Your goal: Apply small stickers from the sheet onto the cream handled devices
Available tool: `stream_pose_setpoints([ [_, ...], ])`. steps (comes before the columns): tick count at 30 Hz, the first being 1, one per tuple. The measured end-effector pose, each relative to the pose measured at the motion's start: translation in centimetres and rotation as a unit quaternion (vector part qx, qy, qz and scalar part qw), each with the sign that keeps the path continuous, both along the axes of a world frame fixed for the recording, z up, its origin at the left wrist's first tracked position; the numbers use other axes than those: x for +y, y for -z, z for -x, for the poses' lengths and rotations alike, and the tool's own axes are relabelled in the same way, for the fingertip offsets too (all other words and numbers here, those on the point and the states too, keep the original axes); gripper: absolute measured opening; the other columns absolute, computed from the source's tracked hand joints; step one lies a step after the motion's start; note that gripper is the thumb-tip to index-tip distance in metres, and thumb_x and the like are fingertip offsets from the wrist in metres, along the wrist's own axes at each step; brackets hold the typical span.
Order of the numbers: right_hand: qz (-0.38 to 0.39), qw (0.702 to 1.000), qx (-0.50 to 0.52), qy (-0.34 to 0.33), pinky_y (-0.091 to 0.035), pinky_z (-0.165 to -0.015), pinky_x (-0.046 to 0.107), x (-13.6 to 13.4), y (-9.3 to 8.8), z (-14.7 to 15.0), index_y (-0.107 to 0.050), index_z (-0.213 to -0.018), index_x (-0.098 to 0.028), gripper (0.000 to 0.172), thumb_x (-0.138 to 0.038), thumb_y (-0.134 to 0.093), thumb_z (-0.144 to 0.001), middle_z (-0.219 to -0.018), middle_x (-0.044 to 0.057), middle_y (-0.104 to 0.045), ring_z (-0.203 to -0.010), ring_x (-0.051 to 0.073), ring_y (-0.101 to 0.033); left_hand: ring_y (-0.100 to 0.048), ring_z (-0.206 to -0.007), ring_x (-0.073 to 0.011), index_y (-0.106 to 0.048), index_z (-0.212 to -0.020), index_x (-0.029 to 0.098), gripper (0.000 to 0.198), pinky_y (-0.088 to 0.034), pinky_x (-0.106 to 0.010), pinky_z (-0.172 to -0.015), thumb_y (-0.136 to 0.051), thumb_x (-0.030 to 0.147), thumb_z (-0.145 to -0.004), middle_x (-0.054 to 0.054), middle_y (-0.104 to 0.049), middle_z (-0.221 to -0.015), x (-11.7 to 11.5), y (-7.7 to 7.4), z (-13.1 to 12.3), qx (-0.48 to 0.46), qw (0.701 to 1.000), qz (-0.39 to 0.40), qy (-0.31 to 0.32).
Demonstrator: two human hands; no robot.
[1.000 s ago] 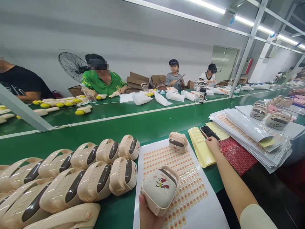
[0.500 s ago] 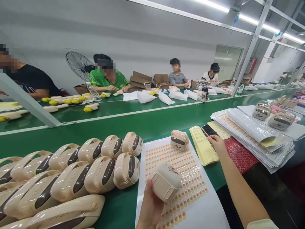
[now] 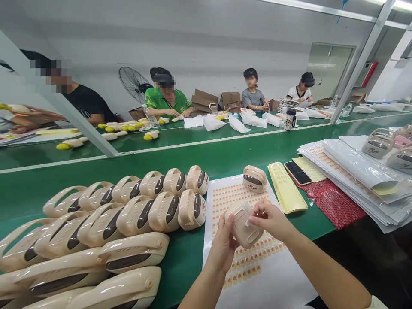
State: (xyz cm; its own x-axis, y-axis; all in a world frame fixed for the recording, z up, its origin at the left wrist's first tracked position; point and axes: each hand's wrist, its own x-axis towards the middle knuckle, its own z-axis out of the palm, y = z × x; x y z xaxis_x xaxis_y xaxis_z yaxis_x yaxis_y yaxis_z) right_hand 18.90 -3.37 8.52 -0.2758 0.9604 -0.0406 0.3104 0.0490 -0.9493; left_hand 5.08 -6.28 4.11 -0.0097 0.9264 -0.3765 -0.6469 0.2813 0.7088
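My left hand (image 3: 223, 245) grips a beige plastic case (image 3: 242, 226) with its back turned up, over a white sheet of small orange stickers (image 3: 257, 274). My right hand (image 3: 269, 219) is pinched against the case's back, with a small pale sticker at the fingertips. One more beige case (image 3: 254, 178) stands at the far end of the sticker sheet. Two rows of several like cases (image 3: 154, 201) with dark windows lie to the left on the green bench (image 3: 225, 161).
A yellow sticker strip (image 3: 286, 192), a phone (image 3: 297, 172), a red patterned sheet (image 3: 331, 202) and a stack of bagged sheets (image 3: 357, 174) lie to the right. Across the belt several other people sit with yellow-tipped parts (image 3: 109, 128) and white bags (image 3: 212, 123).
My right hand came back from the yellow strip near the phone to the case. My left hand turned the case over, back up. The view shifted, moving the scene right.
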Motion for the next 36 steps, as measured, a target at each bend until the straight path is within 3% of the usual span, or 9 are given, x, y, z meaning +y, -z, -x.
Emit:
stream_pose_setpoints([
  [12,-0.06,0.998,-0.023,0.017,-0.044,-0.061,0.028,-0.5,0.2,0.5,-0.058,-0.066,-0.019,0.009,-0.025,-0.062,-0.07,-0.076,-0.001,-0.042,-0.06,0.01,-0.042,-0.055,-0.106,-0.0283,-0.053,-0.108,0.027,0.052,-0.051,-0.035,-0.074,-0.069,0.051,-0.065,-0.007,-0.06,-0.112,-0.3,-0.5,0.1,0.008,1.0,-0.002,-0.002],
  [17,-0.16,0.986,-0.044,0.025,-0.046,-0.057,0.027,-0.5,1.0,0.8,-0.056,-0.069,-0.018,0.008,-0.023,-0.058,-0.075,-0.078,0.001,-0.043,-0.061,0.011,-0.045,-0.057,-0.101,-0.026,-0.054,-0.108,0.026,0.051,-0.051,-0.032,-0.072,-0.069,0.051,-0.065,-0.006,-0.062,-0.106,-0.3,-0.1,0.2,0.001,1.0,-0.007,-0.007],
  [19,-0.272,0.959,-0.073,0.041,-0.046,-0.058,0.028,-0.8,1.7,1.1,-0.054,-0.071,-0.019,0.008,-0.02,-0.053,-0.078,-0.079,0.003,-0.045,-0.065,0.014,-0.048,-0.059,-0.096,-0.0238,-0.054,-0.109,0.027,0.051,-0.051,-0.031,-0.069,-0.069,0.05,-0.065,-0.005,-0.063,-0.102,-0.1,0.2,0.2,0.001,1.0,-0.005,-0.012],
  [22,-0.466,0.874,-0.122,0.061,-0.046,-0.062,0.032,-2.0,2.6,1.6,-0.054,-0.072,-0.019,0.013,-0.015,-0.047,-0.083,-0.081,0.007,-0.049,-0.073,0.018,-0.049,-0.062,-0.085,-0.019,-0.054,-0.109,0.027,0.049,-0.05,-0.025,-0.062,-0.07,0.046,-0.067,-0.003,-0.063,-0.099,0.1,0.6,0.0,-0.007,1.0,0.002,-0.026],
  [25,-0.541,0.834,-0.104,0.026,-0.047,-0.065,0.034,-2.4,2.6,1.1,-0.056,-0.076,-0.021,0.011,-0.014,-0.05,-0.082,-0.083,0.007,-0.051,-0.076,0.019,-0.05,-0.063,-0.081,-0.0182,-0.057,-0.108,0.022,0.044,-0.051,-0.024,-0.061,-0.066,0.046,-0.072,-0.004,-0.066,-0.092,0.1,0.8,-0.1,-0.049,0.999,0.011,-0.018],
  [28,-0.44,0.886,-0.094,0.107,-0.047,-0.074,0.037,0.3,1.7,-1.6,-0.058,-0.076,-0.022,0.005,-0.022,-0.054,-0.079,-0.086,0.007,-0.054,-0.086,0.021,-0.054,-0.063,-0.093,-0.0252,-0.056,-0.116,0.021,0.045,-0.053,-0.034,-0.073,-0.057,0.047,-0.079,-0.007,-0.069,-0.099,-0.2,1.3,0.4,-0.125,0.992,-0.003,-0.01],
  [30,-0.263,0.923,-0.152,0.237,-0.046,-0.078,0.034,3.9,1.3,-4.7,-0.057,-0.072,-0.02,0.008,-0.025,-0.056,-0.078,-0.087,0.006,-0.055,-0.091,0.021,-0.054,-0.063,-0.098,-0.0298,-0.05,-0.125,0.026,0.048,-0.051,-0.045,-0.081,-0.052,0.046,-0.082,-0.009,-0.068,-0.106,-0.7,2.3,1.2,-0.181,0.983,-0.036,-0.004],
  [33,-0.157,0.914,-0.2,0.315,-0.046,-0.071,0.033,9.1,1.8,-9.5,-0.053,-0.064,-0.016,0.015,-0.021,-0.055,-0.078,-0.078,0.005,-0.056,-0.076,0.019,-0.056,-0.064,-0.096,-0.0311,-0.038,-0.133,0.036,0.051,-0.045,-0.054,-0.089,-0.048,0.044,-0.084,-0.005,-0.068,-0.109,-1.6,4.6,2.9,-0.242,0.965,-0.1,0.008],
  [36,-0.101,0.905,-0.244,0.334,-0.046,-0.071,0.032,12.2,3.2,-12.0,-0.054,-0.067,-0.013,0.016,-0.021,-0.058,-0.081,-0.077,0.002,-0.057,-0.074,0.015,-0.055,-0.057,-0.108,-0.0286,-0.019,-0.138,0.042,0.061,-0.036,-0.052,-0.099,-0.049,0.035,-0.085,-0.002,-0.06,-0.122,-2.5,7.1,4.4,-0.287,0.942,-0.169,0.028],
])
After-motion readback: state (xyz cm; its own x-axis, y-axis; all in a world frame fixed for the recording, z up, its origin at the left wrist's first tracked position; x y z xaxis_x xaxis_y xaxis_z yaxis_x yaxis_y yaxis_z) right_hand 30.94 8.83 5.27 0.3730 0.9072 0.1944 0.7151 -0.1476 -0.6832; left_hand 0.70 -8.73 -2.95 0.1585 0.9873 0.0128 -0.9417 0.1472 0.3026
